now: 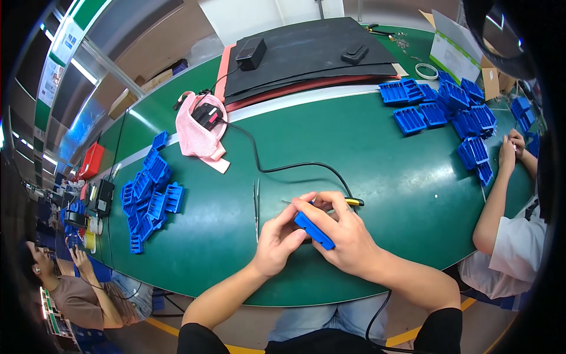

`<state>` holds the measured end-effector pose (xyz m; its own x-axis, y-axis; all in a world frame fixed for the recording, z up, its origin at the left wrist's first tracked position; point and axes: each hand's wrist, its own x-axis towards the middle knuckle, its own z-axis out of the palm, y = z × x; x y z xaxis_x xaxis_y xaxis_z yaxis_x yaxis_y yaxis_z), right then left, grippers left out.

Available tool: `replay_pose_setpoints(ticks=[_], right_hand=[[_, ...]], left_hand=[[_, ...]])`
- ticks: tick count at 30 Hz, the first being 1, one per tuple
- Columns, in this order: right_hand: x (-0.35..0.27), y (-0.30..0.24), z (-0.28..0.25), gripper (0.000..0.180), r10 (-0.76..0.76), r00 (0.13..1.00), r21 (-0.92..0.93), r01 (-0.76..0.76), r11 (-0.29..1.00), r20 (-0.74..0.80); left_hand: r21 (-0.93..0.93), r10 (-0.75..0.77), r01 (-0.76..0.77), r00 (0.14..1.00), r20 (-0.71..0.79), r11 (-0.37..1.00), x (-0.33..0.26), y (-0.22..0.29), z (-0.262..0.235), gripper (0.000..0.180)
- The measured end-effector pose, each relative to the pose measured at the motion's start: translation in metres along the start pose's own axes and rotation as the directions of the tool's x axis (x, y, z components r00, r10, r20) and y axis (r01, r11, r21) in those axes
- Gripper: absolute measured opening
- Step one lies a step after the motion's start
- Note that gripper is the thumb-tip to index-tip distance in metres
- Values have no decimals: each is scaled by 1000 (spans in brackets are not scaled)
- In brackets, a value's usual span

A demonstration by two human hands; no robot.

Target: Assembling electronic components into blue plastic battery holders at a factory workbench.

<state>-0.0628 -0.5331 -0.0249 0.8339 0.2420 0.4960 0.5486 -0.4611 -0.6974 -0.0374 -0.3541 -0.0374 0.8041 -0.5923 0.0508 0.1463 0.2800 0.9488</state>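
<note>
A small blue plastic compartment tray [315, 231] is tilted on edge between my two hands, above the green table. My left hand [277, 239] closes on its left end, the thumb pressed against its lower edge. From the other side my right hand [348, 236] wraps its fingers over the tray, hiding much of it. Just beyond the right fingers a yellow-and-black tool handle [355, 202] shows; the rest of that tool is hidden. To the left of my left hand, metal tweezers [256, 206] lie on the table.
Blue trays [156, 168] are heaped at left, and more blue trays [454, 97] at right. A black cable crosses the table from a pink cloth [200, 130]. Black sheets [306, 59] lie at the back. A co-worker's hands [510, 147] are at right; another person [88, 289] sits at left.
</note>
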Motion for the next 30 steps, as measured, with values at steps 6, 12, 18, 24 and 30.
replay_pose_setpoints(ticks=[6, 12, 18, 24, 30], right_hand=[[0, -1, -2, 72, -27, 1000, -48, 27, 998, 0], [1, -1, -7, 73, -39, 999, -90, 38, 995, -3], [7, 4, -16, 88, 70, 998, 156, -69, 985, -2], [6, 16, -13, 84, 137, 990, 342, -134, 930, 15], [6, 16, -13, 76, 119, 993, 404, -109, 908, 1]], left_hand=[[-62, 21, -21, 1000, 0, 998, 0, 3, 2, 63], [61, 64, -64, 998, 14, 996, 1, 7, 1, 63], [41, 123, -119, 985, -124, 992, 5, 17, -4, 78], [38, 210, -207, 968, -138, 978, 4, 21, -6, 82], [53, 223, -217, 962, -158, 975, 4, 23, -2, 78]])
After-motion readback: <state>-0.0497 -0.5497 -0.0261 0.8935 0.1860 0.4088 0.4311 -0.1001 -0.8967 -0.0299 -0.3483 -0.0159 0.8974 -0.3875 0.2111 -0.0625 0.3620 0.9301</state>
